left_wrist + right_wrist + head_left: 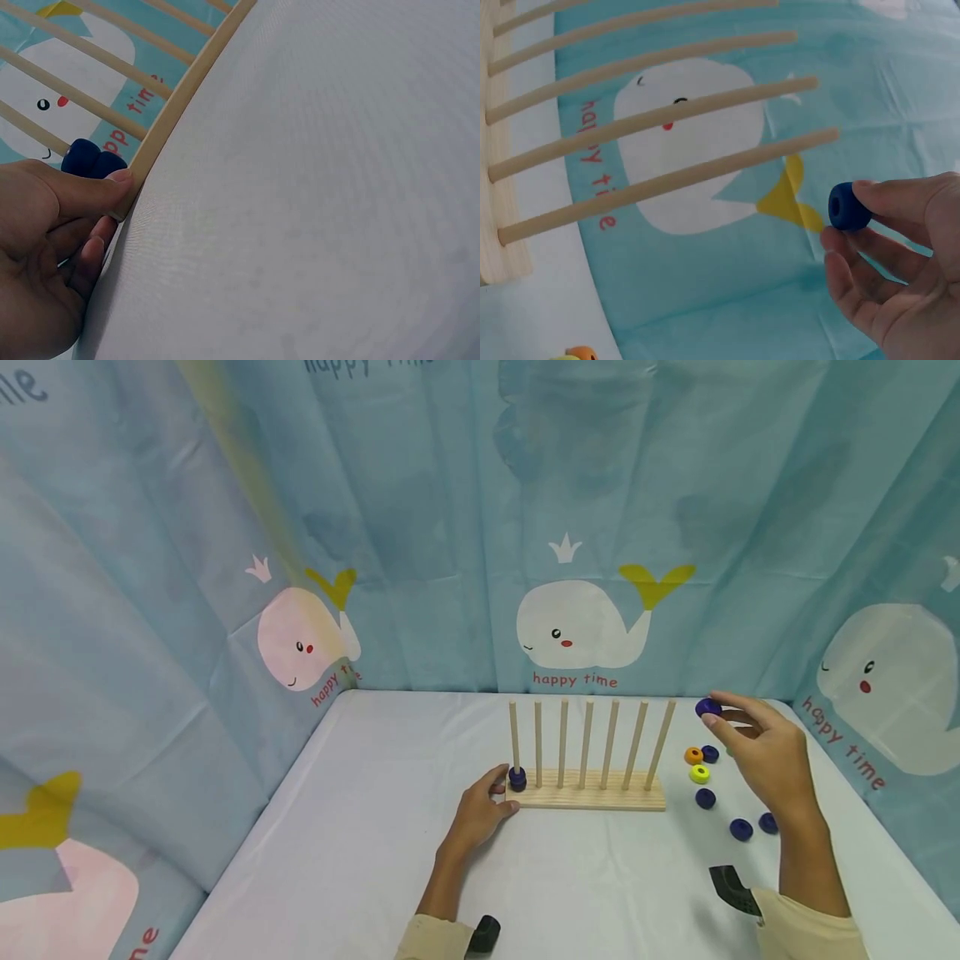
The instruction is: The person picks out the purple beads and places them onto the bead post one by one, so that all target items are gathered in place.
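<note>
A wooden peg rack [592, 802] with a row of several upright pegs stands on the white table. Two dark blue beads [517, 780] are stacked at the foot of its leftmost peg. My left hand [478, 810] grips the rack's left end, its thumb on the front edge of the base. Up beyond the rightmost peg, my right hand [768, 760] pinches a blue bead [849, 206] between thumb and fingers. The hole of that bead faces the pegs, and the bead is apart from them.
Right of the rack lie loose beads: an orange one [693, 756], a yellow one [700, 774] and several dark blue ones [741, 830]. A greenish one is partly behind the right hand. Blue whale-print curtains [420, 610] enclose the table [360, 827].
</note>
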Demonstrator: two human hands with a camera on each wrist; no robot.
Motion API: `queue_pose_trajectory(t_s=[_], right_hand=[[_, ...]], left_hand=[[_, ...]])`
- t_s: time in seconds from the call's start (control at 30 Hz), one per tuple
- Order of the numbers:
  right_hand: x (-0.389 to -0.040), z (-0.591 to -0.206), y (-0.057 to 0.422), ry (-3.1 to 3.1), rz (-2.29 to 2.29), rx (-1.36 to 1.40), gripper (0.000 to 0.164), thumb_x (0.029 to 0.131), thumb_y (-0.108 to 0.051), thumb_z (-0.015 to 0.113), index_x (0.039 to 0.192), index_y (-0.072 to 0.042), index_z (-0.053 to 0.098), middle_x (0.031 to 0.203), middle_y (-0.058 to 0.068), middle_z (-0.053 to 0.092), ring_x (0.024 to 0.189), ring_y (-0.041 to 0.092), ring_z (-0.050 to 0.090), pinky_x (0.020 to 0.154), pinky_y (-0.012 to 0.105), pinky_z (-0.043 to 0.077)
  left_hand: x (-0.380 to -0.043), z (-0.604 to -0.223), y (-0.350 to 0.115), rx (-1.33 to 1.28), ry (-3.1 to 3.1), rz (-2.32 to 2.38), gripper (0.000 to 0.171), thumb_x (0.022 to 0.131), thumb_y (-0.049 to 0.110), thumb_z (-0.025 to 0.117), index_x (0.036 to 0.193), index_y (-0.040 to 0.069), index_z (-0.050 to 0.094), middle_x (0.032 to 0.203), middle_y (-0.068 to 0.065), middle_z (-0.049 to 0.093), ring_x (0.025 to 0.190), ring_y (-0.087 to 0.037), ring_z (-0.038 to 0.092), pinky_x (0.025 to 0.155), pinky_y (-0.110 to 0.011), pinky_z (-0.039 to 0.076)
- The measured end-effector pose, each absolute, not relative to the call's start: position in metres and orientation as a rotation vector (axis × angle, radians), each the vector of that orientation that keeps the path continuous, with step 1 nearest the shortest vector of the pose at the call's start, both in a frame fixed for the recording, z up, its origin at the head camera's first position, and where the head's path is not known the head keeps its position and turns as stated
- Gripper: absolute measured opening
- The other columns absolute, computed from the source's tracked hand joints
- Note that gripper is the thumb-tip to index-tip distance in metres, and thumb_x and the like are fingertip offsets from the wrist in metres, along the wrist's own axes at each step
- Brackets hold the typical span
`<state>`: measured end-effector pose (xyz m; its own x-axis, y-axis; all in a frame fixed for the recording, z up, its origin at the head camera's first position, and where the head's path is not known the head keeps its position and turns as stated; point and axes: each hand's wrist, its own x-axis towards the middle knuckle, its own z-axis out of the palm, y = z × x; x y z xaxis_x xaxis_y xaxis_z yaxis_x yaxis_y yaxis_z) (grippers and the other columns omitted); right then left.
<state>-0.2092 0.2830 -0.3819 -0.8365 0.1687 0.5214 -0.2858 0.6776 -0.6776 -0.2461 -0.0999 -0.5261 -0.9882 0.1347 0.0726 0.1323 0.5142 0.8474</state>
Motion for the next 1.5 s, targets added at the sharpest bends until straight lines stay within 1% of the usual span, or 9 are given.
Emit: queue_pose_trajectory(t_s=[0.07, 0.3, 0.4, 0.5, 0.67, 0.8, 1.0, 1.33, 1.5], right_hand=[[-0.209, -0.381, 0.279, -2.303, 1.071, 0.127, 0.043, 0.105, -0.026, 0.069, 0.143, -0.006, 0.066, 0.136, 0.021, 0.067, 0.108, -0.02, 0.048, 0.088, -0.001, 0.04], [-0.209, -0.378, 0.271, -2.235, 1.085, 0.187, 0.04, 0.103, -0.019, 0.072, 0.141, -0.007, 0.068, 0.132, 0.023, 0.069, 0.108, -0.022, 0.051, 0.09, 0.0, 0.042], [-0.209, -0.376, 0.267, -2.214, 1.09, 0.222, 0.039, 0.101, -0.015, 0.073, 0.139, -0.006, 0.069, 0.129, 0.022, 0.069, 0.108, -0.02, 0.054, 0.09, 0.0, 0.042], [-0.209, -0.372, 0.262, -2.197, 1.091, 0.255, 0.039, 0.1, -0.011, 0.075, 0.138, -0.005, 0.07, 0.127, 0.018, 0.07, 0.108, -0.016, 0.056, 0.09, 0.001, 0.042], [-0.211, -0.367, 0.254, -2.193, 1.113, 0.284, 0.039, 0.1, -0.01, 0.075, 0.137, -0.005, 0.07, 0.124, 0.012, 0.069, 0.109, -0.008, 0.059, 0.092, 0.001, 0.042], [-0.211, -0.362, 0.246, -2.217, 1.123, 0.304, 0.039, 0.1, -0.012, 0.075, 0.138, -0.005, 0.07, 0.124, 0.011, 0.069, 0.108, -0.009, 0.059, 0.092, 0.001, 0.042], [-0.214, -0.354, 0.235, -2.224, 1.123, 0.402, 0.04, 0.098, -0.008, 0.076, 0.137, -0.004, 0.07, 0.125, 0.013, 0.07, 0.107, -0.009, 0.059, 0.093, 0.002, 0.043], [-0.225, -0.348, 0.215, -2.2, 1.125, 0.534, 0.038, 0.095, -0.002, 0.078, 0.132, -0.002, 0.073, 0.123, 0.013, 0.072, 0.106, -0.007, 0.06, 0.087, 0.004, 0.046], [-0.232, -0.348, 0.204, -2.193, 1.14, 0.611, 0.038, 0.094, -0.002, 0.079, 0.131, -0.003, 0.073, 0.121, 0.012, 0.073, 0.104, -0.007, 0.062, 0.087, 0.006, 0.047]], left_hand=[[-0.246, -0.526, -0.1, 0.232, 2.726, 1.535, 0.068, 0.092, 0.013, 0.081, 0.154, 0.011, 0.054, 0.123, -0.013, 0.071, 0.104, -0.022, 0.063, 0.092, -0.047, 0.051], [-0.246, -0.527, -0.1, 0.239, 2.718, 1.54, 0.068, 0.092, 0.014, 0.081, 0.155, 0.011, 0.054, 0.123, -0.012, 0.071, 0.105, -0.023, 0.063, 0.093, -0.047, 0.051], [-0.246, -0.527, -0.1, 0.237, 2.714, 1.542, 0.068, 0.093, 0.014, 0.081, 0.155, 0.011, 0.054, 0.124, -0.012, 0.071, 0.107, -0.023, 0.063, 0.094, -0.047, 0.051], [-0.246, -0.527, -0.101, 0.237, 2.713, 1.54, 0.068, 0.093, 0.014, 0.081, 0.155, 0.011, 0.054, 0.124, -0.012, 0.071, 0.106, -0.023, 0.063, 0.093, -0.047, 0.051], [-0.246, -0.528, -0.101, 0.247, 2.717, 1.543, 0.068, 0.093, 0.014, 0.081, 0.155, 0.011, 0.054, 0.125, -0.012, 0.07, 0.106, -0.023, 0.063, 0.092, -0.047, 0.051], [-0.246, -0.527, -0.101, 0.25, 2.713, 1.549, 0.068, 0.093, 0.014, 0.081, 0.155, 0.011, 0.054, 0.125, -0.012, 0.071, 0.108, -0.023, 0.063, 0.093, -0.047, 0.051], [-0.246, -0.528, -0.1, 0.245, 2.729, 1.532, 0.068, 0.092, 0.013, 0.082, 0.154, 0.011, 0.055, 0.124, -0.012, 0.071, 0.105, -0.022, 0.063, 0.092, -0.046, 0.051], [-0.247, -0.528, -0.1, 0.244, 2.734, 1.53, 0.067, 0.093, 0.014, 0.081, 0.154, 0.012, 0.055, 0.122, -0.01, 0.071, 0.104, -0.021, 0.062, 0.091, -0.043, 0.05], [-0.246, -0.528, -0.1, 0.235, 2.726, 1.531, 0.067, 0.093, 0.014, 0.081, 0.154, 0.012, 0.055, 0.123, -0.01, 0.071, 0.105, -0.021, 0.062, 0.092, -0.045, 0.051]])
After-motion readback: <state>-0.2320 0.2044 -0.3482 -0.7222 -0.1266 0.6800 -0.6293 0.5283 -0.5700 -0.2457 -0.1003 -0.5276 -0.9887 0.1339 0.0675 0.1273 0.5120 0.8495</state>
